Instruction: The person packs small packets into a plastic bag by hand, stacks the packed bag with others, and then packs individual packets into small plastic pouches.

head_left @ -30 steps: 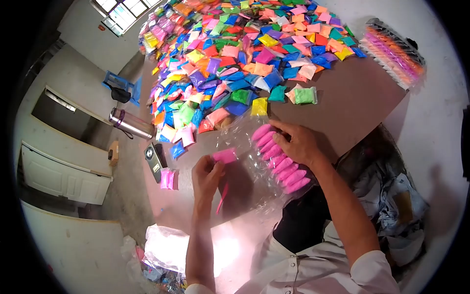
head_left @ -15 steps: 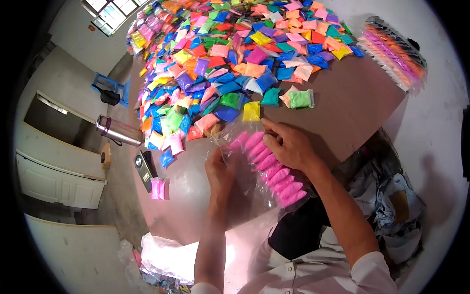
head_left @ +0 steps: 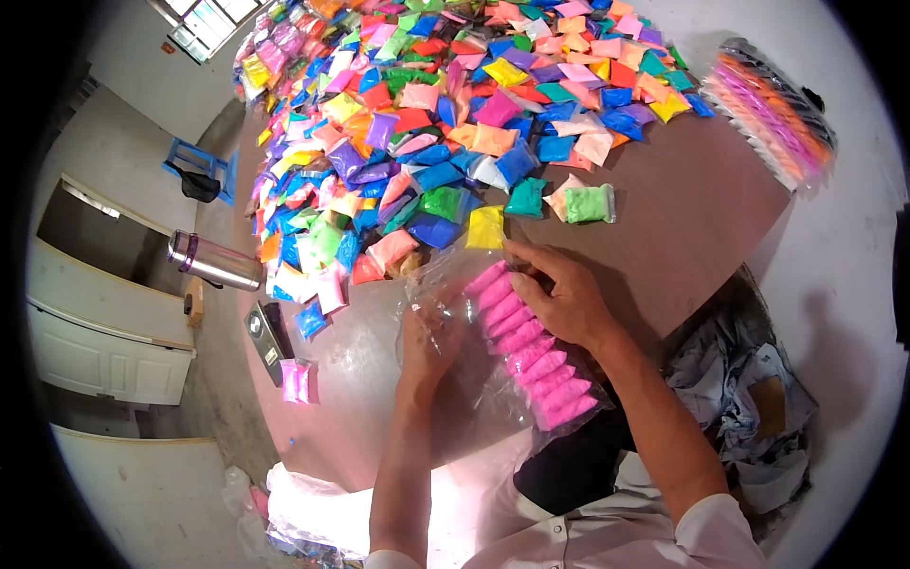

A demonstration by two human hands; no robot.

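A clear plastic bag (head_left: 445,282) lies across the near part of the table, with a neat row of bright pink packets (head_left: 533,353) inside it. My left hand (head_left: 426,343) is at the bag's left side, closed on the loose film, which partly covers its fingers. At the upper end of the row, my right hand (head_left: 566,299) grips the bag's edge, thumb against the top pink packets and index finger stretched along the film. Just beyond the fingertips sits a yellow packet (head_left: 485,228).
A large heap of colourful packets (head_left: 408,123) covers the table's far side. A filled clear pack (head_left: 773,114) lies at the right corner. On the left are a steel flask (head_left: 216,262), a dark phone-like object (head_left: 268,341) and a pink packet pair (head_left: 296,380).
The top pink packet, tilted and apart to the left before, now lies in line with the row. My left hand has drawn slightly down, and the view has shifted a little.
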